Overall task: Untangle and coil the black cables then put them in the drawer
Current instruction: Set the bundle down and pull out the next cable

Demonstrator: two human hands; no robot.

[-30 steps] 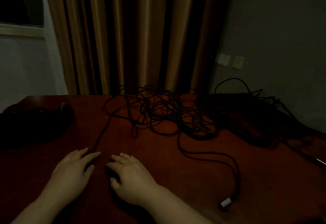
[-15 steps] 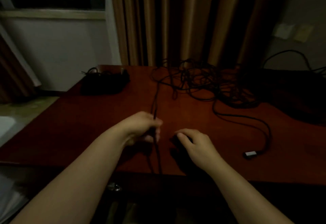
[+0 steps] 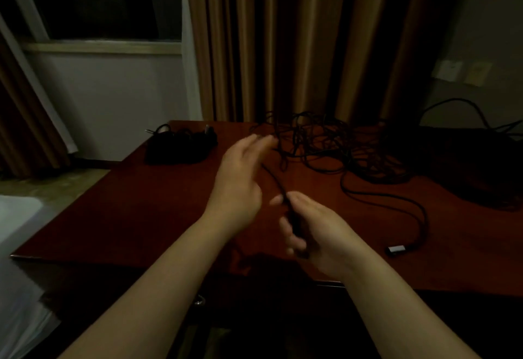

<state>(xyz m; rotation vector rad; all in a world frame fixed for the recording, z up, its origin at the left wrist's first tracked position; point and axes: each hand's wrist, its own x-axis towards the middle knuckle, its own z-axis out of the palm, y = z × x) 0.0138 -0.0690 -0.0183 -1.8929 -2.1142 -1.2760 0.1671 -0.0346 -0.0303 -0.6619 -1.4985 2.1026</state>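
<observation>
Running from right hand [image 3: 317,228] grip: black cable [image 3: 276,180].

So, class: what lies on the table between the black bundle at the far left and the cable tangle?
In the head view, bare table separates the bundle from the tangle; the raised left hand partly hides it.

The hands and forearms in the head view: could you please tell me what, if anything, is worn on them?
Nothing is worn that shows. The left hand and right hand are bare, with no gloves, rings, watch or bands visible. Both forearms are bare to the bottom edge of the frame, with no sleeves. The dim light and blurred fingers could hide small details.
</observation>
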